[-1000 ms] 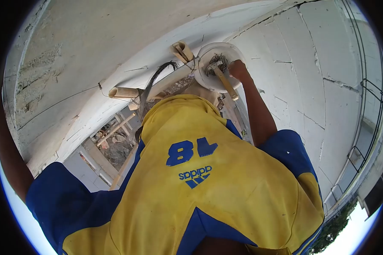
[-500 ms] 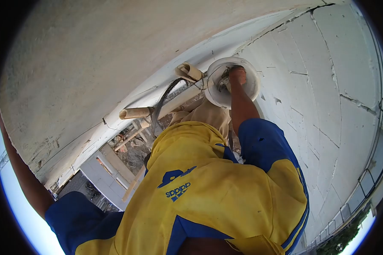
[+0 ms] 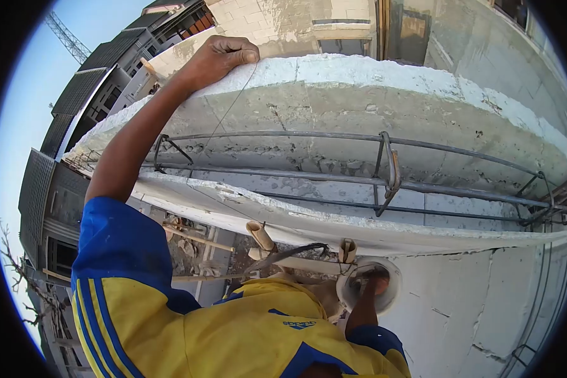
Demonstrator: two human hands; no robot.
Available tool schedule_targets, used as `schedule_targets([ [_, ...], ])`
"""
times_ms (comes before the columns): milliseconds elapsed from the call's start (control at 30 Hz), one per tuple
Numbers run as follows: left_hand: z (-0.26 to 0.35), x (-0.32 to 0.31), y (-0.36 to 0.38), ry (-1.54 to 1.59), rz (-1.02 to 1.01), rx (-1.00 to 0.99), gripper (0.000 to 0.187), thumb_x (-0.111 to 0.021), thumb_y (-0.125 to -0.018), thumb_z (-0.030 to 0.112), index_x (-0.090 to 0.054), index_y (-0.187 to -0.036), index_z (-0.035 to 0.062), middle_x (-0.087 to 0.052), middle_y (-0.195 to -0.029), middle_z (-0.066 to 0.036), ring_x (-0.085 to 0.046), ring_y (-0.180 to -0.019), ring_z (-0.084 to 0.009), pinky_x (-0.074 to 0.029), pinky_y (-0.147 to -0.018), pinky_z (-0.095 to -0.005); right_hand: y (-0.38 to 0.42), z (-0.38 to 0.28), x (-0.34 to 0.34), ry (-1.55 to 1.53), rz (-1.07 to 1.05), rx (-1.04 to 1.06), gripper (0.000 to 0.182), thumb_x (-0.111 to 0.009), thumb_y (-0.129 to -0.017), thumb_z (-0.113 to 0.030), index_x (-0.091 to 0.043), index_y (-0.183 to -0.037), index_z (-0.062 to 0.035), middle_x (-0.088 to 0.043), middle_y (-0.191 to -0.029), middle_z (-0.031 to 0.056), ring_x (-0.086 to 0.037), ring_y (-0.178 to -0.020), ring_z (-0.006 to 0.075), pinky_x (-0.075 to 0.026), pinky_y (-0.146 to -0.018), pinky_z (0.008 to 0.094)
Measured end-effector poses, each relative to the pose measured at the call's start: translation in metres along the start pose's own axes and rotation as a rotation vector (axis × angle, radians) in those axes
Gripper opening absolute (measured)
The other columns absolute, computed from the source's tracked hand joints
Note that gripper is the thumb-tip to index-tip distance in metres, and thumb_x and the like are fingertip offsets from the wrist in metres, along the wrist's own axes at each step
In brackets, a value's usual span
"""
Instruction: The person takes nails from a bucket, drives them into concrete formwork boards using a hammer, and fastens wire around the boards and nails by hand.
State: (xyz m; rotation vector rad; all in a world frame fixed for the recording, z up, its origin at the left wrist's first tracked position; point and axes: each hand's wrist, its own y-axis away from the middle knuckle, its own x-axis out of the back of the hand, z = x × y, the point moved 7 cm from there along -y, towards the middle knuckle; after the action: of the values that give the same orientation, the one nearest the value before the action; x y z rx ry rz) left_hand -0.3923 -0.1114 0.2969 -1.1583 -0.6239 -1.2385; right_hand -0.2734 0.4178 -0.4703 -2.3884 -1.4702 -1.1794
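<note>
Thin wire (image 3: pixel 236 99) runs down from the thumb tip of the left hand (image 3: pixel 225 60), slanting across the inner face of the concrete wall (image 3: pixel 359 70) towards the rebar cage (image 3: pixel 283 173) below that hand. The left hand rests on the wall's rough top edge, its fingers bent and the thumb lying close to them; whether the wire is pinched there or only passes against the thumb cannot be told. Half a second ago only the left arm showed, at the edge of the view behind a pale panel (image 3: pixel 309 217); now the view has tipped up, so the whole hand, the wall top and the cage have come into sight, with roofed houses (image 3: pixel 69 120) beyond the left forearm.

The right hand (image 3: pixel 378 283) is down inside the white bucket (image 3: pixel 394 293), whose rim surrounds it. One second ago it was at the rim beside a wooden-handled hammer; by half a second ago it had gone in, and it is in there now. Shadow hides its fingers, so how far open it is and what it may have hold of cannot be told. Just left of the right hand, outside the bucket, stands a short tube (image 3: pixel 348 251); farther left, a dark strap (image 3: pixel 286 255) curves towards another tube (image 3: pixel 259 235).
</note>
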Motion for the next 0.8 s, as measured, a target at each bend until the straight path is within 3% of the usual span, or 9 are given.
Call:
schedule_targets([
  [67, -0.001, -0.001, 0.000, -0.038, -0.044, 0.018, 0.033, -0.066, -0.091, 0.036, -0.073, -0.098, 0.0042, -0.071, -0.089, -0.002, -0.061, -0.083, -0.0118, -0.049, -0.081, -0.0290, 0.022, -0.029, 0.019, 0.457, -0.167, -0.094, 0.048, -0.061, -0.087, -0.045, -0.068, -0.108, -0.0022, -0.070, -0.103, 0.0190, -0.070, -0.095, 0.0316, -0.058, -0.080, 0.0466],
  [100, -0.002, -0.001, 0.000, -0.024, -0.033, 0.007, 0.034, -0.067, -0.091, 0.036, -0.073, -0.098, 0.0041, -0.071, -0.089, -0.002, -0.061, -0.083, -0.0114, -0.049, -0.079, -0.0290, 0.022, -0.036, 0.017, 0.678, -0.157, 0.049, 0.050, -0.061, -0.088, -0.045, -0.065, -0.113, -0.0026, -0.070, -0.106, 0.0180, -0.070, -0.096, 0.0312, -0.058, -0.082, 0.0460],
  [200, -0.001, -0.001, 0.001, -0.019, -0.035, 0.031, 0.034, -0.067, -0.091, 0.037, -0.073, -0.098, 0.0042, -0.071, -0.089, -0.002, -0.061, -0.082, -0.0105, -0.049, -0.078, -0.0293, 0.006, -0.014, 0.014, 0.646, -0.092, -0.155, 0.052, -0.063, -0.087, -0.048, -0.066, -0.112, -0.0030, -0.069, -0.107, 0.0170, -0.070, -0.097, 0.0311, -0.058, -0.082, 0.0459],
  [400, -0.020, 0.001, -0.005, 0.039, -0.089, -0.023, 0.025, -0.066, -0.094, 0.027, -0.070, -0.098, 0.0025, -0.064, -0.086, 0.002, -0.054, -0.081, -0.0067, -0.045, -0.077, -0.0237, 0.019, -0.032, 0.014, 0.550, -0.177, -0.129, 0.051, -0.072, -0.079, -0.048, -0.068, -0.104, -0.0038, -0.072, -0.099, 0.0147, -0.072, -0.090, 0.0279, -0.059, -0.075, 0.0392],
  [467, -0.025, 0.004, 0.002, -0.022, 0.054, 0.170, 0.024, -0.064, -0.096, 0.024, -0.070, -0.098, 0.0012, -0.064, -0.091, 0.002, -0.054, -0.083, -0.0070, -0.045, -0.080, -0.0237, 0.020, -0.037, 0.013, 0.672, -0.160, -0.117, 0.035, -0.061, -0.089, -0.034, -0.068, -0.105, -0.0040, -0.069, -0.111, 0.0130, -0.070, -0.099, 0.0289, -0.058, -0.078, 0.0396],
  [533, -0.047, 0.017, -0.005, -0.135, 0.076, 0.145, 0.028, -0.061, -0.098, 0.025, -0.070, -0.112, 0.0025, -0.067, -0.105, -0.003, -0.059, -0.097, -0.0103, -0.046, -0.091, -0.0281, 0.022, -0.048, 0.022, 0.669, -0.255, -0.128, 0.030, -0.051, -0.094, -0.026, -0.068, -0.107, -0.0053, -0.067, -0.115, 0.0120, -0.069, -0.102, 0.0285, -0.056, -0.084, 0.0406],
  [700, -0.139, 0.059, -0.026, 0.026, -0.017, 0.400, 0.032, -0.060, -0.099, 0.027, -0.069, -0.118, 0.0017, -0.067, -0.116, -0.006, -0.059, -0.106, -0.0140, -0.045, -0.096, -0.0305, 0.017, -0.020, 0.009, 0.535, -0.153, -0.138, 0.032, -0.054, -0.091, -0.030, -0.069, -0.107, -0.0066, -0.070, -0.107, 0.0160, -0.070, -0.096, 0.0324, -0.054, -0.085, 0.0450],
  [767, -0.101, 0.051, -0.012, 0.218, 0.243, 0.391, 0.027, -0.072, -0.088, 0.024, -0.072, -0.077, 0.0001, -0.069, -0.074, -0.010, -0.060, -0.065, -0.0206, -0.051, -0.061, -0.0341, 0.025, -0.019, 0.020, 0.168, -0.154, -0.101, 0.038, -0.058, -0.089, -0.037, -0.067, -0.107, -0.0052, -0.069, -0.105, 0.0205, -0.068, -0.097, 0.0376, -0.053, -0.086, 0.0456],
  [800, -0.105, 0.048, -0.012, 0.224, 0.241, 0.398, 0.027, -0.072, -0.088, 0.024, -0.072, -0.077, 0.0001, -0.069, -0.074, -0.010, -0.060, -0.065, -0.0206, -0.051, -0.061, -0.0341, 0.030, -0.018, 0.025, 0.177, -0.152, -0.101, 0.038, -0.058, -0.089, -0.037, -0.067, -0.107, -0.0052, -0.069, -0.105, 0.0205, -0.068, -0.097, 0.0376, -0.053, -0.086, 0.0456],
])
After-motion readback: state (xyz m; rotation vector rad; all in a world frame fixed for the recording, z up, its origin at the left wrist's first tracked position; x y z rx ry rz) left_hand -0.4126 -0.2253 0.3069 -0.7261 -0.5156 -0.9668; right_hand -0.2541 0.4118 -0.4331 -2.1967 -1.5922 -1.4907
